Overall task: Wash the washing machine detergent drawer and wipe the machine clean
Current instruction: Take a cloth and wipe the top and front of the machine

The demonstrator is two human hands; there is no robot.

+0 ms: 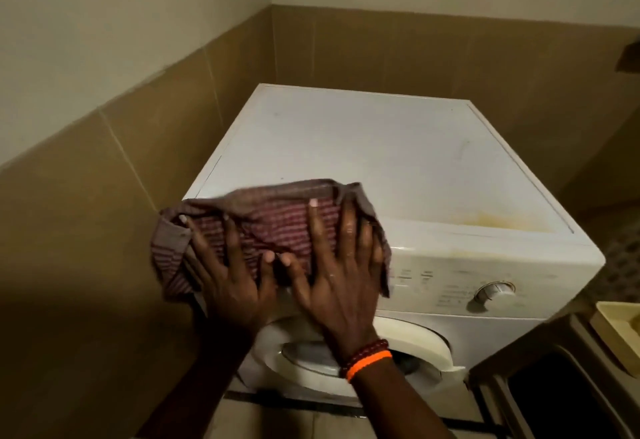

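On one washer (363,148), two hands press one cloth (277,220) with straight, spread fingers: left hand (228,276) beside right hand (339,279). One dial (494,291) shows.

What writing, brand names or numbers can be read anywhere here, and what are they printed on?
Nothing can be read.
White washing machine control panel: faint grey lettering left of and around the round white dial, too blurred to read.
Maroon checked cloth under the left hand and right hand: pattern only, no text.
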